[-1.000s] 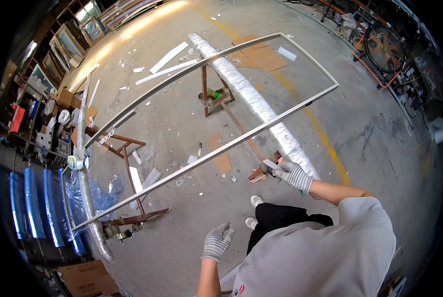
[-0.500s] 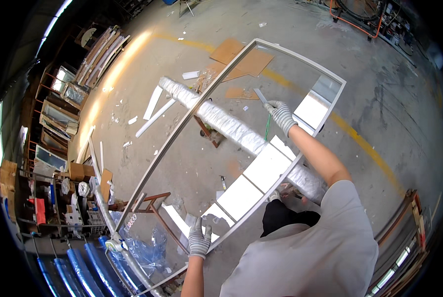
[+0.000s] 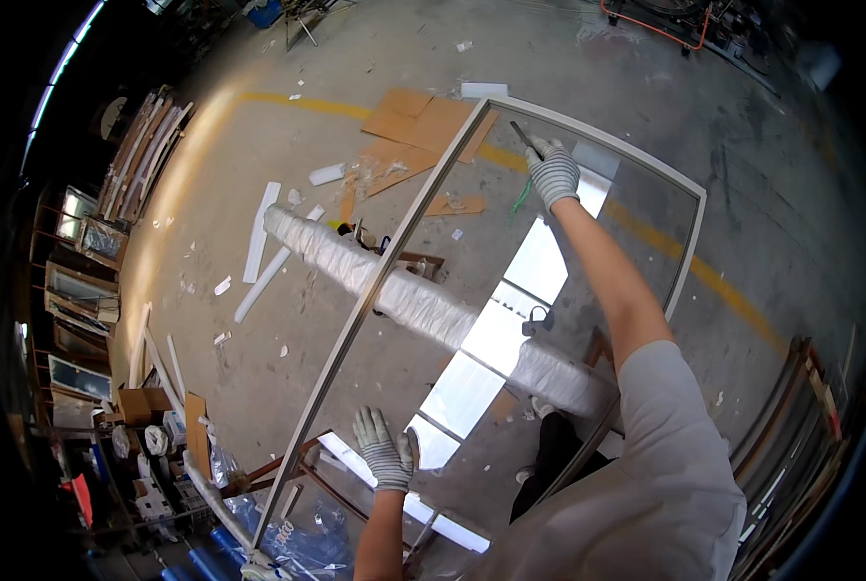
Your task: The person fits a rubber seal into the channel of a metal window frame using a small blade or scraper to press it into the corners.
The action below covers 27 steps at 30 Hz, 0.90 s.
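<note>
The right hand (image 3: pixel 554 174) passes from outside the near rail (image 3: pixel 580 460) of the frame (image 3: pixel 339 339) to a position over the pane (image 3: pixel 651 232), close to the far short rail (image 3: pixel 597 130). The thin grey strip (image 3: pixel 521 134) in its grip travels with it. The left hand (image 3: pixel 384 453), at first apart from the frame and then beside its near rail, now lies farther in over the pane, fingers spread. Bright rectangular reflections (image 3: pixel 463 392), invisible one second ago, now cross the pane. The torso (image 3: pixel 655 484), initially clear of the near rail, now overlaps it in view.
</note>
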{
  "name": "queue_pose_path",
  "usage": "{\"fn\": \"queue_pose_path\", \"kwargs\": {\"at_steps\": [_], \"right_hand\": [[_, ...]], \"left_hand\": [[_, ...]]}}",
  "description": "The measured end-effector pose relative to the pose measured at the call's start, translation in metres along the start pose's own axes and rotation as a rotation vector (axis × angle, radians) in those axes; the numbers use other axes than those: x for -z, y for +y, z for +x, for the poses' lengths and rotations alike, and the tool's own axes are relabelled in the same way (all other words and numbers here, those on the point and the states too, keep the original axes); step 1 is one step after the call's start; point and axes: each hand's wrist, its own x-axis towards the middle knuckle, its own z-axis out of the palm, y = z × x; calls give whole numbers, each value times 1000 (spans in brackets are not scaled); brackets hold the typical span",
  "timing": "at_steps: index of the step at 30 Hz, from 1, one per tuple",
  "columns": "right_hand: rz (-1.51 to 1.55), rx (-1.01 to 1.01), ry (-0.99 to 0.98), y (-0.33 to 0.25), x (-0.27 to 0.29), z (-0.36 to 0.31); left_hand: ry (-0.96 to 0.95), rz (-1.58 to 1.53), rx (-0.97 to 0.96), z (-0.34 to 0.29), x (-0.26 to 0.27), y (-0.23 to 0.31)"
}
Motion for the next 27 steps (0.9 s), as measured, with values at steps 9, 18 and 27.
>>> {"fn": "queue_pose_path", "kwargs": {"at_steps": [9, 18, 27], "right_hand": [[-287, 227, -258, -34, -23, 70], [-290, 259, -298, -33, -34, 90], [-198, 195, -273, -28, -45, 92]], "left_hand": [[-4, -53, 16, -3, 0, -16], [-52, -54, 27, -1, 4, -14], [-47, -37, 23, 1, 4, -12]]}}
